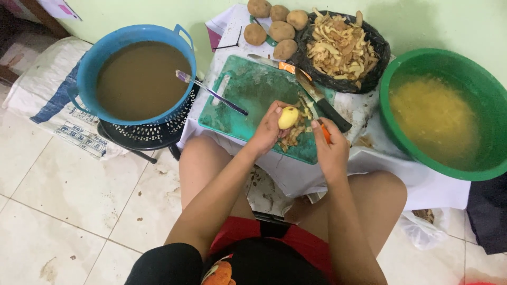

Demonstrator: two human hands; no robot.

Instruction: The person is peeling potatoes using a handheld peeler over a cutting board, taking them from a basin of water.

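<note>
Over the near edge of the green cutting board (248,89), I am holding a peeled yellow potato (288,117) in my left hand (268,129), my fingers curled tight around its lower half so the pale top is showing above them. Just beside it, my right hand (330,150) is clamping an orange-handled peeler (323,129), fingers wrapped shut around the handle, the tool pointing toward the potato. Whether its blade is touching the potato I cannot tell.

Under my hands a small heap of peelings (293,134) is lying on the board. A black-handled knife (319,97) is resting slantwise across the board's right side, and a second knife with a purple handle (211,92) is lying across the rim of the blue tub (84,74), which is holding murky brown water.

Behind the board, six unpeeled brown potatoes (277,24) are sitting together on the white cloth (422,184), next to a black bag (369,79) piled with peels. To my right, a green basin (391,74) is holding cloudy yellowish water. My bare knees are showing below the table, above the tiled floor (68,200).
</note>
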